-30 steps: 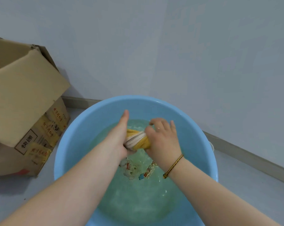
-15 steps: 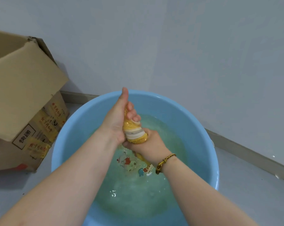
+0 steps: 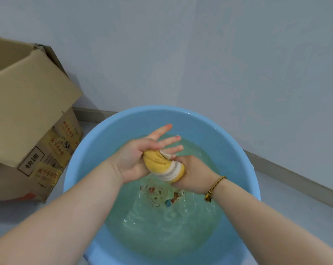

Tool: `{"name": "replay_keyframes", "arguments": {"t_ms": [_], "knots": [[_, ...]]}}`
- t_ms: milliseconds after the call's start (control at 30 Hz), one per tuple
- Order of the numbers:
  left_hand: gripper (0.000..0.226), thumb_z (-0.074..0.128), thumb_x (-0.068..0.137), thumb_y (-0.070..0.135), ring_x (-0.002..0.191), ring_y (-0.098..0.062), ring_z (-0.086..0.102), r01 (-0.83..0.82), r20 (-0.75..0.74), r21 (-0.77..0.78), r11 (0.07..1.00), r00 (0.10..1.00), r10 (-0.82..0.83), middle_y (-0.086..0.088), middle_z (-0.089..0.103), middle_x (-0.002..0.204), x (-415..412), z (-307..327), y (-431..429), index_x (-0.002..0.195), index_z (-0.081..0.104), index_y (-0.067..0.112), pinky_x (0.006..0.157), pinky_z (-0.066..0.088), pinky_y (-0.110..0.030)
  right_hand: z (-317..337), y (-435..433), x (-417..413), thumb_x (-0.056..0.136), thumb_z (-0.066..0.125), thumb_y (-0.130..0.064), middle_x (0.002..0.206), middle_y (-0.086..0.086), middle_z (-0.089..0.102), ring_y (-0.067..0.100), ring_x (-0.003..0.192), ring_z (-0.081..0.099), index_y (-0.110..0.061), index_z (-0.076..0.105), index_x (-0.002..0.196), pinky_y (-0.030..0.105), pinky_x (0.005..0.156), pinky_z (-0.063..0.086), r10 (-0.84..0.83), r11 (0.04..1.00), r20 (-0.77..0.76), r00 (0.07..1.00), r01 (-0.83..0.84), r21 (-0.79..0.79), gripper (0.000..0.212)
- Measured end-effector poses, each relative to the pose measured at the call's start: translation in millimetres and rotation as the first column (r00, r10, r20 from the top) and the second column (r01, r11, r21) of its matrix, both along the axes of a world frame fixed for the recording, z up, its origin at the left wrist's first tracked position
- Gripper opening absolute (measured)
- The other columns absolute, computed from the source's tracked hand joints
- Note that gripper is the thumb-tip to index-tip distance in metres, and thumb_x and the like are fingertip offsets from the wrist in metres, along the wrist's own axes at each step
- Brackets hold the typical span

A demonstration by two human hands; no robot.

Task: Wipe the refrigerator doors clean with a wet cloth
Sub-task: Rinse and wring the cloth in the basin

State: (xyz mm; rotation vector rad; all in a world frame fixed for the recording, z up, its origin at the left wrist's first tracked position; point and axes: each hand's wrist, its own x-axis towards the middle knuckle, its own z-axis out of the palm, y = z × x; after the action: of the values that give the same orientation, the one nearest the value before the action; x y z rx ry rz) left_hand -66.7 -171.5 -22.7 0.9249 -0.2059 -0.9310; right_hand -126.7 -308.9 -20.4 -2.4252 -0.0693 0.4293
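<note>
A yellow cloth [image 3: 162,166] with white and grey stripes is rolled into a thick twist above a blue basin [image 3: 236,148] of water. My right hand [image 3: 193,174], with a braided cord at the wrist, is closed around the cloth's lower right end. The cloth's upper end lies on the palm of my left hand [image 3: 142,153], whose fingers are spread and straight and point up and right. No refrigerator is in view.
The basin stands on a pale floor in a corner of grey-white walls, with a baseboard [image 3: 295,180] behind. A cartoon print [image 3: 161,196] shows through the rippling water. An open cardboard box [image 3: 27,121] stands close to the basin's left side.
The cloth has turned from upright to slanted, lower over the water. My left hand's fingers have opened from a grip. My right hand has kept hold of the lower end.
</note>
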Motion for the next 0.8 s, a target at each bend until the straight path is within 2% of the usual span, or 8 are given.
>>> {"name": "replay_keyframes", "arguments": {"t_ms": [133, 233, 300, 400, 467, 567, 700, 800], "knots": [[0.078, 0.057, 0.051, -0.004, 0.098, -0.019, 0.062, 0.303, 0.009, 0.13, 0.944, 0.952, -0.307, -0.003, 0.054, 0.122, 5.2, 3.4, 6.9, 0.12, 0.045, 0.031, 0.075, 0.056, -0.031, -1.2, -23.5, 8.7, 0.064, 0.053, -0.014, 0.052, 0.001, 0.057, 0.021, 0.042, 0.056, -0.011, 0.064, 0.068, 0.018, 0.039, 0.028, 0.319, 0.858, 0.599, 0.735, 0.045, -0.512, 0.012], [0.053, 0.062, 0.061, -0.004, 0.081, -0.016, 0.066, 0.577, 0.032, 0.367, 0.729, 0.776, -0.63, -0.008, 0.056, 0.101, 2.1, 8.5, 0.9, 0.107, 0.051, 0.019, 0.059, 0.057, -0.032, 2.2, -29.0, 20.1, 0.067, 0.048, -0.009, 0.052, 0.0, 0.05, 0.019, 0.044, 0.049, -0.014, 0.052, 0.068, 0.018, 0.042, 0.035, 0.57, 0.762, 0.687, 0.451, 0.023, -0.647, 0.006], [0.021, 0.065, 0.069, -0.001, 0.063, -0.008, 0.062, 0.538, 0.045, 0.608, 0.584, 0.711, -0.702, -0.01, 0.057, 0.09, -9.2, 7.8, -10.6, 0.084, 0.055, 0.01, 0.046, 0.05, -0.019, 3.3, -25.6, 22.4, 0.071, 0.048, -0.004, 0.056, 0.0, 0.052, 0.02, 0.049, 0.05, -0.015, 0.04, 0.074, 0.025, 0.055, 0.048, 0.651, 0.721, 0.691, 0.313, 0.029, -0.692, 0.014], [0.022, 0.066, 0.074, 0.002, 0.045, -0.007, 0.051, 0.154, 0.235, 0.848, 0.508, 0.749, -0.62, 0.001, 0.055, 0.055, -14.3, -0.3, -28.0, 0.061, 0.052, 0.013, 0.04, 0.04, -0.018, -6.2, -27.0, 23.1, 0.065, 0.05, -0.001, 0.059, 0.003, 0.058, 0.021, 0.045, 0.053, -0.012, 0.049, 0.071, 0.02, 0.043, 0.041, 0.626, 0.708, 0.65, 0.43, 0.034, -0.705, 0.013], [0.023, 0.065, 0.072, 0.01, 0.053, -0.014, 0.05, -0.243, 0.437, 0.897, 0.369, 0.612, -0.66, 0.004, 0.047, 0.056, -9.6, 0.7, -34.3, 0.062, 0.046, 0.017, 0.046, 0.037, -0.02, -5.3, -21.3, 22.1, 0.053, 0.065, 0.003, 0.055, 0.003, 0.053, 0.023, 0.041, 0.049, -0.01, 0.055, 0.066, 0.014, 0.037, 0.019, 0.465, 0.721, 0.59, 0.659, 0.105, -0.685, 0.021], [0.011, 0.055, 0.078, 0.014, 0.08, -0.025, 0.058, -0.543, 0.474, 0.805, 0.237, 0.349, -0.808, 0.004, 0.048, 0.069, -8.5, 4.3, -37.3, 0.076, 0.046, 0.018, 0.059, 0.037, -0.025, -3.8, -8.9, 19.4, 0.08, 0.051, 0.0, 0.063, -0.002, 0.036, 0.027, 0.069, 0.047, -0.015, 0.042, 0.08, 0.026, 0.05, 0.03, 0.115, 0.794, 0.305, 0.945, 0.097, -0.6, 0.017], [0.022, 0.045, 0.085, 0.013, 0.094, -0.024, 0.059, -0.642, 0.405, 0.715, 0.275, 0.06, -0.912, 0.0, 0.061, 0.1, -7.1, 0.7, -31.1, 0.103, 0.053, 0.022, 0.064, 0.035, -0.029, -15.3, -1.4, 10.4, 0.082, 0.044, -0.011, 0.061, -0.004, 0.039, 0.021, 0.066, 0.045, -0.02, 0.033, 0.06, 0.024, 0.051, 0.033, -0.118, 0.926, 0.093, 0.989, 0.143, -0.35, 0.026], [0.027, 0.042, 0.088, 0.016, 0.1, -0.024, 0.058, -0.674, 0.387, 0.653, 0.345, -0.094, -0.917, 0.0, 0.057, 0.11, -6.0, 0.8, -28.1, 0.113, 0.048, 0.022, 0.065, 0.031, -0.028, -22.1, -1.5, -0.5, 0.079, 0.054, -0.004, 0.052, -0.004, 0.044, 0.012, 0.05, 0.043, -0.017, 0.04, 0.061, 0.017, 0.041, 0.032, -0.313, 0.943, -0.086, 0.946, 0.32, 0.091, 0.026]]}}
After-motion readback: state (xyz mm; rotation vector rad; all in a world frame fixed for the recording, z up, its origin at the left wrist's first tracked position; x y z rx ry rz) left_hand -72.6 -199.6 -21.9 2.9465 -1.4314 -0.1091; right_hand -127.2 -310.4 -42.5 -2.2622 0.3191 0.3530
